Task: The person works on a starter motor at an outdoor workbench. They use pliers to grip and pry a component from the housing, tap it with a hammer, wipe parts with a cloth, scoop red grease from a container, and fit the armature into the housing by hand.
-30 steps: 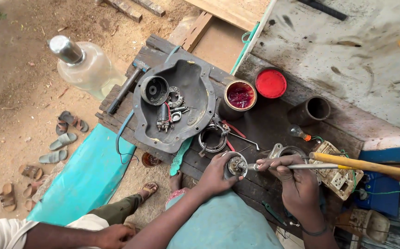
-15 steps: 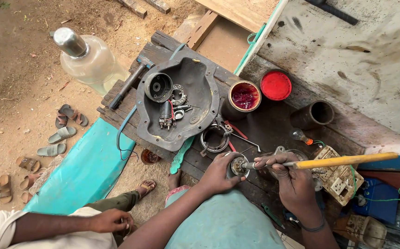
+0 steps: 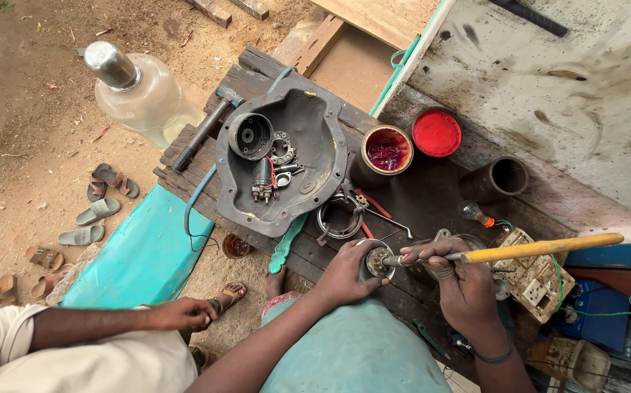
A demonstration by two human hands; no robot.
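My left hand (image 3: 344,273) closes round the small round metal part (image 3: 376,262) on the bench (image 3: 432,196), my right hand (image 3: 461,280) grips the yellow-handled screwdriver (image 3: 541,249) with its tip at that part, and beyond them lie the ring (image 3: 338,218), housing (image 3: 308,138) and red tin (image 3: 387,151).

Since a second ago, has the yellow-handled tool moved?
Yes. The yellow-handled tool has tilted: its handle end has risen away from the switch box, while its tip stays at the round part.
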